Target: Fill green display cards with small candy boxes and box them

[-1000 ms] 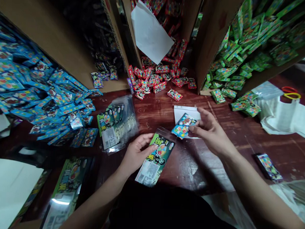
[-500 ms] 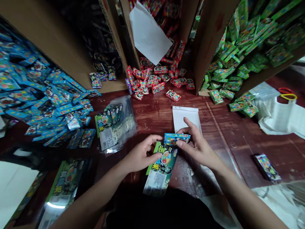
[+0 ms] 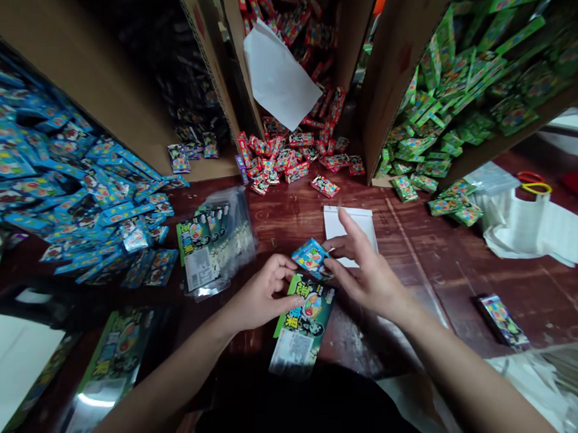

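We take the green printed pouch [image 3: 307,324] as the landmark. Our left hand [image 3: 267,295] is at its left edge, thumb laid on the printed face and the other fingers curled at the upper left; we read this as a clamp on the pouch, though the fingers behind it are hidden. The blue packet [image 3: 310,255] sits just beyond the upper edge of the pouch. Our right hand [image 3: 363,276] pinches the right end of the packet between thumb and fingers, with the index finger extended clear of it.

Caution: if the packet is driven at its present slant against the pouch, a corner could catch and crease the edge. If the left grip loosens, the pouch could swing; if the pinch slips, the packet could drop onto the worktop [image 3: 457,273]. We cannot tell whether the mouth of the pouch stands open.

Beyond and right of the pouch lies the white sheet [image 3: 346,220], partly covered by the right hand. Left of the pouch is the stack of printed sleeves [image 3: 205,251]; farther left, the heap of blue packets [image 3: 104,191]. Well beyond the pouch are the red packets [image 3: 291,155]; beyond and right, the green packets [image 3: 429,130].
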`<action>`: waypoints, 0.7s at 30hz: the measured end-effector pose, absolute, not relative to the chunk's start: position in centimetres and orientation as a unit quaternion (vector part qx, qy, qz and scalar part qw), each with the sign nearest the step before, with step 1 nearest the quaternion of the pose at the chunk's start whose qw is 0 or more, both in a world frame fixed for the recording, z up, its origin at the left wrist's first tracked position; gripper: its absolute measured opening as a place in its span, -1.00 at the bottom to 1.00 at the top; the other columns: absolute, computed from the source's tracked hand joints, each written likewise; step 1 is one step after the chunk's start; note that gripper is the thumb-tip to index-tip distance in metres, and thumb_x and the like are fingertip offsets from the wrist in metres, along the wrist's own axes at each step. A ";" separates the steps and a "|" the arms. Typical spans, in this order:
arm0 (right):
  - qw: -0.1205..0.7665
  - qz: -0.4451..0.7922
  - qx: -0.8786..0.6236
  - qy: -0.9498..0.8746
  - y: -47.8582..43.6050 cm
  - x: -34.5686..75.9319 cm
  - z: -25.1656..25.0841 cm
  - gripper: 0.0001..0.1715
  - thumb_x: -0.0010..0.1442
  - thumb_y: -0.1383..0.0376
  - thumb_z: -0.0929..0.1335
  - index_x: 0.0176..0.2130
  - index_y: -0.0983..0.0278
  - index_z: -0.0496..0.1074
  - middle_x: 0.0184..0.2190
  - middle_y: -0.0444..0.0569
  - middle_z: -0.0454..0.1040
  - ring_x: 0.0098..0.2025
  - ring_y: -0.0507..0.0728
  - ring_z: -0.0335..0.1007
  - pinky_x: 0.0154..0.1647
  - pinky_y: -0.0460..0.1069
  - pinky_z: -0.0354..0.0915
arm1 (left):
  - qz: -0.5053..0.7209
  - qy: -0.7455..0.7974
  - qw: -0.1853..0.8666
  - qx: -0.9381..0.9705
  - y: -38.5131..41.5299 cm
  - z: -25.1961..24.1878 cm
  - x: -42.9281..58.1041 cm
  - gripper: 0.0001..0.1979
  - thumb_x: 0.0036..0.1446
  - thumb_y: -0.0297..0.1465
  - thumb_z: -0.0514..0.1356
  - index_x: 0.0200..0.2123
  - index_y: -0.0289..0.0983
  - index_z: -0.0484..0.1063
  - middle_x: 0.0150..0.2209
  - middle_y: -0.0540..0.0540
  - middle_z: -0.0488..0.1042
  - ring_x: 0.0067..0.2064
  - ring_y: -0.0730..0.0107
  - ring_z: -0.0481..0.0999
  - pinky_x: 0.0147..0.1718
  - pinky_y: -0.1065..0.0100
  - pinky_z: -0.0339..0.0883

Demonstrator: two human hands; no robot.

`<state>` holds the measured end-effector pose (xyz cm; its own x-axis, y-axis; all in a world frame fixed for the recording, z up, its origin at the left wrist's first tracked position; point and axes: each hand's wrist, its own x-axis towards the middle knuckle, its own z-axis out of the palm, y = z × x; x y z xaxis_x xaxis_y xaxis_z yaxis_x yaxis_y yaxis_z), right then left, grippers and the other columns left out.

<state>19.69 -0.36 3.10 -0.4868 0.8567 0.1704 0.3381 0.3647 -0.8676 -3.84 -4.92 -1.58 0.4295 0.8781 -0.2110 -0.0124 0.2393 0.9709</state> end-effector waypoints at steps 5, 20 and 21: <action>0.154 0.324 -0.361 -0.861 0.6 21.0 5.1 -0.06 0.33 0.36 0.29 0.48 0.02 -0.25 0.00 -0.04 0.59 -0.06 0.28 0.53 0.09 0.28 0.36 | 0.340 0.435 0.666 0.501 -5.7 -1.6 -3.7 -0.44 0.09 -0.44 0.37 0.06 -0.19 0.13 -0.10 -0.08 0.44 -0.11 0.37 0.53 -0.15 0.31 0.43; 0.323 0.306 -0.386 -0.808 -2.3 19.8 -0.8 0.00 0.30 0.28 0.40 0.46 -0.03 -0.22 0.08 0.02 0.45 0.15 0.27 0.29 0.30 0.36 0.13 | 0.458 0.483 0.614 0.424 -7.7 -3.9 -2.8 -0.37 0.12 -0.39 0.38 0.11 -0.12 0.06 -0.15 -0.02 0.50 -0.15 0.38 0.57 -0.10 0.27 0.45; 0.357 0.332 -0.402 -0.775 -2.8 20.0 -1.6 -0.01 0.31 0.26 0.39 0.46 -0.03 -0.21 0.09 0.04 0.41 0.14 0.25 0.31 0.27 0.32 0.19 | 0.463 0.486 0.608 0.424 -8.0 -4.2 -2.8 -0.38 0.13 -0.39 0.37 0.11 -0.11 0.06 -0.14 -0.02 0.50 -0.15 0.38 0.57 -0.10 0.27 0.45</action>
